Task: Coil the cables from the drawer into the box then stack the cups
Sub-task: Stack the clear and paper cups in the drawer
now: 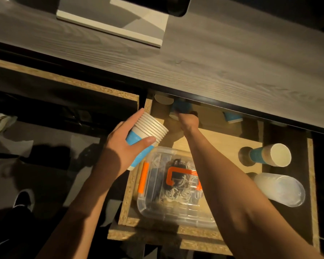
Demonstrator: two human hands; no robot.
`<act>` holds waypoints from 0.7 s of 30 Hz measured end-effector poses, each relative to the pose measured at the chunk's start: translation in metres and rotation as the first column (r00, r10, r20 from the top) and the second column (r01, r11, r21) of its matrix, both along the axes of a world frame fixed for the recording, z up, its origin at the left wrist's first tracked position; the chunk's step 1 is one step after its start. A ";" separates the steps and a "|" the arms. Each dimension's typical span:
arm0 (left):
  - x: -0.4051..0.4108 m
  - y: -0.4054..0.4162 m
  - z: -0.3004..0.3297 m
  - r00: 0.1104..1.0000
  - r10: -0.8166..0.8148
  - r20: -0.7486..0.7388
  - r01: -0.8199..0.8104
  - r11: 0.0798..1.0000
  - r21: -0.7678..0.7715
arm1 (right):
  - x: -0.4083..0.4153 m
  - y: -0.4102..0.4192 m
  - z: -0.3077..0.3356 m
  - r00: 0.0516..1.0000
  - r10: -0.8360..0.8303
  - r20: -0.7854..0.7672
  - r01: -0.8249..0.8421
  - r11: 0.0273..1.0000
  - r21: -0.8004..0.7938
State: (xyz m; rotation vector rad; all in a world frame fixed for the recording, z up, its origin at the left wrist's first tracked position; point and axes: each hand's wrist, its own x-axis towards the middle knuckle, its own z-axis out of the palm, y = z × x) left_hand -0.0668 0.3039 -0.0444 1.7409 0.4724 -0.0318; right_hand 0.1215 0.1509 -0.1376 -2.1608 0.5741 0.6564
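No readable text, label, brand, number or sign is to be found in the head view. The paper cups [147,136] are marked only with plain blue and white bands. The clear plastic box [176,200] bears orange clips and an orange handle, but no lettering can be made out on it. The white board [110,21] on the desk is blank.
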 end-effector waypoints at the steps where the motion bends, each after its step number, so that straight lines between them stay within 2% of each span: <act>1: 0.000 0.000 0.000 1.000 -0.005 -0.001 0.005 1.000 -0.027 | 0.002 0.002 0.000 1.000 0.002 -0.001 -0.002 1.000 0.000; 4: -0.001 0.000 0.002 1.000 -0.017 -0.013 0.016 0.998 -0.060 | -0.005 0.004 0.010 0.996 -0.090 0.018 0.088 0.991 0.103; 8: -0.004 0.000 0.004 0.999 -0.031 -0.023 0.030 0.998 -0.050 | -0.034 -0.003 0.047 0.976 -0.210 -0.051 0.215 0.929 0.301; 13: -0.011 -0.009 0.008 0.997 -0.073 -0.013 0.072 0.997 -0.042 | -0.081 -0.026 0.101 0.944 -0.291 -0.157 0.327 0.748 0.578; 15: -0.015 -0.014 0.011 0.996 -0.089 -0.025 0.087 0.994 -0.064 | -0.097 -0.035 0.117 0.953 -0.265 -0.148 0.300 0.740 0.602; 17: -0.018 -0.020 0.013 0.992 -0.115 -0.043 0.113 0.992 -0.064 | -0.110 -0.041 0.128 0.976 -0.187 -0.115 0.219 0.779 0.587; 21: -0.021 -0.030 0.017 0.985 -0.168 -0.045 0.165 0.984 -0.063 | -0.119 -0.051 0.140 0.973 -0.228 -0.042 0.197 0.717 0.668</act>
